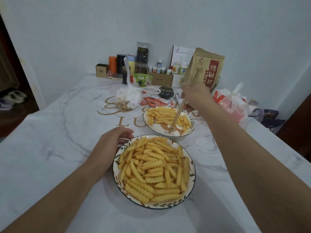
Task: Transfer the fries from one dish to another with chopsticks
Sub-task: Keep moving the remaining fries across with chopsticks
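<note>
Worktop (50, 148), marble-patterned cloth, clutter of bottles, bags and boxes along the far edge.

Near dish (117, 165): heaped with crinkle fries (151, 169), close to full. Far dish (188, 132), just beyond and to the right: fries only over its far half, bare patterned base showing on the near side.

Left hand (107, 145): fingers loosely curved against the near dish's left rim, steadying it; holds nothing else.

Right hand (195, 96): curled round the chopsticks (178, 113), above the far dish. Tips down on the bare base; no fry visibly between them.

Judgement: step is a pick-up or release at the far dish; which dish is the source cannot be told. Next move calls for tips closing across a single fry, then a level carry.
</note>
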`<state>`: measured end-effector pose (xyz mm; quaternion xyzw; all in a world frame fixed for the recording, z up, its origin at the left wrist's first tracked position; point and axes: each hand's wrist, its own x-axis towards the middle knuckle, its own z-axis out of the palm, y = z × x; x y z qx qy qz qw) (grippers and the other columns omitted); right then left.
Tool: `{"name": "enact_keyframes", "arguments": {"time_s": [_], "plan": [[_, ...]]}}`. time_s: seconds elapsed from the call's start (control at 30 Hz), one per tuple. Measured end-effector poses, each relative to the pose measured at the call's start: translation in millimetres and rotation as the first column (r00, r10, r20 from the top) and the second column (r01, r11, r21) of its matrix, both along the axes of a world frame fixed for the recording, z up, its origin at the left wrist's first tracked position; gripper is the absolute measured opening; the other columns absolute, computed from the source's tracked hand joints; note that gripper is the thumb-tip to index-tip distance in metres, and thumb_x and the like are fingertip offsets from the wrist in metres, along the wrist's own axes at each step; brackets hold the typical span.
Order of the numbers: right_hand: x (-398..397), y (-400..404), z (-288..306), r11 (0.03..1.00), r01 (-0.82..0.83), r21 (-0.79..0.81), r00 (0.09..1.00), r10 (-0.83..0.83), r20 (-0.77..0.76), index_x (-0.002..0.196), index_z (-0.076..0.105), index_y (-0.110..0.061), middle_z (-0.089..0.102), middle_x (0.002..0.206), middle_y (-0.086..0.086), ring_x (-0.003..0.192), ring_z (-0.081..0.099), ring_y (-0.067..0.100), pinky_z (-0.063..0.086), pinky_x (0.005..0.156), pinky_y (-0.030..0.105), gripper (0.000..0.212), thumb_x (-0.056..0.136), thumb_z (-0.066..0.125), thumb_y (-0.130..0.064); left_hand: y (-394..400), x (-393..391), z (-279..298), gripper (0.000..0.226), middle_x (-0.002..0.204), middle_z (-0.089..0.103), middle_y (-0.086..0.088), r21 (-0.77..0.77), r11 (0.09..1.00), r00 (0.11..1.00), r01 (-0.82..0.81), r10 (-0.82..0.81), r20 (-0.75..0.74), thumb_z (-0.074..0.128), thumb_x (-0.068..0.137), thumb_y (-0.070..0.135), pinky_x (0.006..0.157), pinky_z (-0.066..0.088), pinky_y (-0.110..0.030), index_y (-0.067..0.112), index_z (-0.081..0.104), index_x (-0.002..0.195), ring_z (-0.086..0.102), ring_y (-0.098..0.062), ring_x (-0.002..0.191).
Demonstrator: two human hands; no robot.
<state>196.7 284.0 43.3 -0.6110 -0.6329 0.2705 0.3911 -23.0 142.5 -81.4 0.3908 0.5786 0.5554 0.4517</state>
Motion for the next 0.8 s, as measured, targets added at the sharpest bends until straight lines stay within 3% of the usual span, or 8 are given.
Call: {"name": "enact_keyframes", "arguments": {"time_s": [0.1,0.17,0.3,0.43,0.6,0.7,0.8], "plan": [[39,-4,-10,0.987,0.115,0.115,0.968,-0.085,-0.237,0.093,0.066,-0.005,0.072,0.076,0.014,0.056,0.070,0.027,0.060,0.056,0.036,0.042,0.104,0.050,-0.042,2,0,1,0.046,0.101,0.080,0.002,-0.006,1.000,1.000,-0.006,0.006,-0.016,0.052,0.078,0.054,0.092,0.055,-0.041,0.022,0.081,0.095,0.073,-0.024,0.101],[58,-5,-20,0.976,0.155,0.151,0.960,-0.112,-0.257,0.091,0.071,-0.003,0.071,0.067,0.014,0.054,0.070,0.027,0.059,0.052,0.033,0.049,0.103,0.051,-0.046,3,0,0,0.043,0.101,0.080,0.003,0.001,1.000,1.000,-0.015,0.015,-0.028,0.051,0.081,0.054,0.098,0.054,-0.043,0.026,0.082,0.092,0.072,-0.025,0.104],[69,-4,-29,0.964,0.104,0.244,0.990,-0.075,-0.122,0.084,0.073,-0.005,0.067,0.061,0.010,0.045,0.061,0.014,0.049,0.046,0.020,0.049,0.104,0.051,-0.044,3,2,-1,0.042,0.101,0.080,0.004,0.012,1.000,0.999,-0.022,0.023,-0.048,0.049,0.084,0.054,0.093,0.054,-0.040,0.028,0.081,0.090,0.073,-0.022,0.102],[65,-6,-22,0.949,0.066,0.309,0.995,-0.084,0.045,0.076,0.074,-0.014,0.068,0.060,0.002,0.053,0.064,0.015,0.049,0.057,0.023,0.039,0.100,0.057,-0.040,3,2,0,0.040,0.100,0.080,0.003,0.012,1.000,0.999,-0.026,0.026,-0.034,0.051,0.087,0.051,0.090,0.055,-0.040,0.025,0.081,0.090,0.073,-0.025,0.101],[57,-4,-17,0.942,0.036,0.334,0.986,-0.089,0.144,0.077,0.073,-0.005,0.069,0.065,0.009,0.063,0.068,0.025,0.054,0.061,0.030,0.042,0.100,0.055,-0.035,4,3,1,0.040,0.100,0.080,0.002,0.001,1.000,0.999,-0.029,0.029,-0.022,0.050,0.091,0.051,0.090,0.056,-0.041,0.026,0.082,0.090,0.074,-0.025,0.101],[52,-6,-20,0.955,0.029,0.294,0.972,-0.096,0.216,0.080,0.071,-0.002,0.070,0.070,0.012,0.063,0.068,0.023,0.046,0.053,0.024,0.046,0.102,0.051,-0.036,4,2,0,0.038,0.100,0.080,0.002,-0.001,0.999,0.999,-0.039,0.039,-0.031,0.048,0.102,0.041,0.095,0.056,-0.044,0.023,0.081,0.093,0.073,-0.026,0.102],[52,-8,-22,0.965,0.031,0.259,0.981,-0.079,0.175,0.084,0.071,-0.004,0.070,0.073,0.008,0.058,0.066,0.018,0.043,0.048,0.017,0.049,0.105,0.045,-0.041,2,0,-1,0.039,0.101,0.080,0.003,0.003,1.000,0.999,-0.028,0.028,-0.042,0.047,0.104,0.040,0.095,0.055,-0.043,0.022,0.081,0.095,0.073,-0.026,0.103]]}}
